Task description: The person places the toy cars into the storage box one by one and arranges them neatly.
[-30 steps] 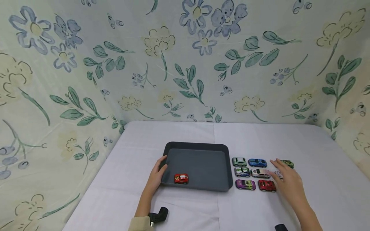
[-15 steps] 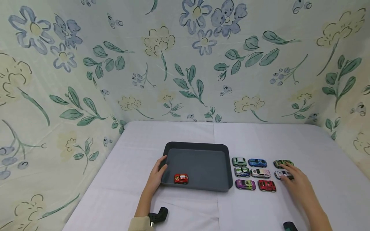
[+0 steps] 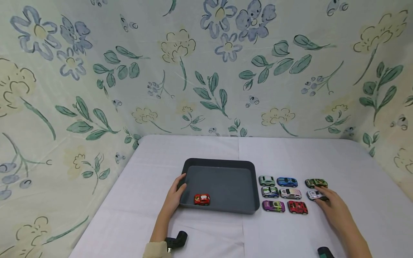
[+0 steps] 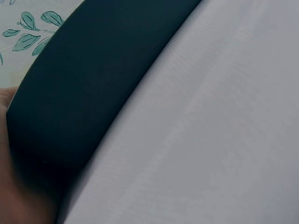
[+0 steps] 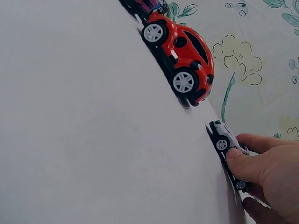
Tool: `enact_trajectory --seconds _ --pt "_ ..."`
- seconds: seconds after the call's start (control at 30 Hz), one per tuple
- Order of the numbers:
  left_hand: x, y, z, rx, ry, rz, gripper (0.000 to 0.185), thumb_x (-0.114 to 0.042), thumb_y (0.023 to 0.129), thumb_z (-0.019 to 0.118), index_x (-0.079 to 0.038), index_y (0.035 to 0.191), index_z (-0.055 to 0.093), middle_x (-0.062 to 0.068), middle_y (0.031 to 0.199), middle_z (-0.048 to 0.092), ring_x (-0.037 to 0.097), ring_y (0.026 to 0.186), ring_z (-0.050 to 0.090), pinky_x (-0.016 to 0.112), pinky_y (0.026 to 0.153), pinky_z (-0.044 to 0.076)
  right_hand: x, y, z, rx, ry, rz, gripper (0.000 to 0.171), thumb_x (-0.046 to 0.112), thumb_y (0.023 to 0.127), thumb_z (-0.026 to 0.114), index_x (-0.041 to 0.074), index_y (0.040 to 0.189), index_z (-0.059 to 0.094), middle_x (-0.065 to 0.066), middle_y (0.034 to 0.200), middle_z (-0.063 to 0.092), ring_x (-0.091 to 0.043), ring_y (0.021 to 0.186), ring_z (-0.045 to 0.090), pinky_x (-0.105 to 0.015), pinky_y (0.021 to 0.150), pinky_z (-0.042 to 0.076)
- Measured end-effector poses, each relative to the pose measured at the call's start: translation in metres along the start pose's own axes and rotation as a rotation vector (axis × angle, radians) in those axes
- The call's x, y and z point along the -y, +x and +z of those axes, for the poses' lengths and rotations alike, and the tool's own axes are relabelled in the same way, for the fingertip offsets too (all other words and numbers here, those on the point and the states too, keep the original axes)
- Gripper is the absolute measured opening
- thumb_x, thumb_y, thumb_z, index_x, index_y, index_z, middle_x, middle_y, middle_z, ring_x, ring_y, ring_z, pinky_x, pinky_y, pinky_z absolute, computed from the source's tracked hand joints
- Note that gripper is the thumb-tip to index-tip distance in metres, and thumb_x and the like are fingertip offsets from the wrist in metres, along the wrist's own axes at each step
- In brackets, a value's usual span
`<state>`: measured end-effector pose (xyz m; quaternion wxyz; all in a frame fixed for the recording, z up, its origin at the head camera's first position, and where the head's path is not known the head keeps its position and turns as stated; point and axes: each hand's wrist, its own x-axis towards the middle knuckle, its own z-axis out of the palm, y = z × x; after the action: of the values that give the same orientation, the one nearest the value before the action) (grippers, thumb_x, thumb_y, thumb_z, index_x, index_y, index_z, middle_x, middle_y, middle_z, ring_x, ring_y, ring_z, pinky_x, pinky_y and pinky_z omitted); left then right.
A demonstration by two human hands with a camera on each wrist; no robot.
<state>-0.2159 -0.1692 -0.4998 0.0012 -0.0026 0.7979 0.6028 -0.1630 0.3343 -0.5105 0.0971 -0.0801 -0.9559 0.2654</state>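
Observation:
My left hand [image 3: 174,197] holds the left side of a dark grey tray [image 3: 222,209], its fingertips over the rim; in the left wrist view the tray's outer wall [image 4: 88,84] fills much of the picture. A red toy car [image 3: 202,199] sits inside, near the front left corner. To the right, my right hand [image 3: 335,209] pinches a small white-and-black toy car [image 3: 314,195] between thumb and fingers. The right wrist view shows that car [image 5: 224,135] tilted in the picture, close over the white cloth, with the thumb on its side.
Between tray and right hand stand several toy cars: pale green [image 3: 266,180], blue [image 3: 287,182], white-green [image 3: 270,192], white-pink [image 3: 290,194], purple [image 3: 273,206] and red [image 3: 298,207]. A green patterned car [image 3: 316,183] stands just behind the pinched one. Floral cloth [image 3: 206,71] hangs behind the table.
My right hand has moved right and back from above the cars, coming down onto the white-and-black toy car and pinching it. My left hand and the tray have stayed put.

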Motion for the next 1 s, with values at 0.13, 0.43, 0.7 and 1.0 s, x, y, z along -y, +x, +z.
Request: enact_trajectory --seconds 0.13,0.43,0.7,1.0 --pt "0.0 0.0 0.0 0.0 0.0 0.001 0.042 -0.028 0.094 0.047 -0.025 0.136 0.04 0.009 0.149 0.028 0.031 0.14 0.018 0.054 0.112 0.012 -0.002 0.001 0.002 -0.026 0.009 -0.005 0.043 -0.002 0.088 0.048 -0.003 0.131 0.041 -0.034 0.131 0.033 -0.053 0.121 0.028 -0.065 0.096 0.023" --pt "0.001 0.0 0.0 0.005 -0.005 0.003 0.042 -0.027 0.094 0.046 -0.025 0.136 0.04 0.009 0.149 0.028 0.031 0.14 0.018 0.054 0.112 0.012 -0.003 0.0 0.005 -0.062 -0.003 0.059 0.04 -0.005 0.088 0.046 -0.002 0.128 0.044 -0.033 0.132 0.034 -0.052 0.122 0.029 -0.064 0.097 0.025" --pt "0.0 0.0 0.0 -0.001 -0.002 -0.009 0.042 -0.028 0.094 0.047 -0.027 0.136 0.04 0.009 0.149 0.028 0.031 0.14 0.018 0.055 0.112 0.013 -0.003 0.0 0.001 -0.068 -0.005 0.068 0.039 -0.003 0.088 0.047 -0.001 0.128 0.046 -0.034 0.131 0.036 -0.052 0.119 0.032 -0.065 0.094 0.027" --pt "0.001 0.0 0.0 0.002 -0.001 -0.01 0.042 -0.029 0.094 0.047 -0.028 0.135 0.041 0.009 0.149 0.028 0.032 0.14 0.018 0.056 0.111 0.013 0.005 -0.002 -0.007 -0.087 0.0 0.068 0.04 0.011 0.091 0.052 0.002 0.129 0.046 -0.033 0.129 0.04 -0.052 0.112 0.038 -0.064 0.086 0.034"
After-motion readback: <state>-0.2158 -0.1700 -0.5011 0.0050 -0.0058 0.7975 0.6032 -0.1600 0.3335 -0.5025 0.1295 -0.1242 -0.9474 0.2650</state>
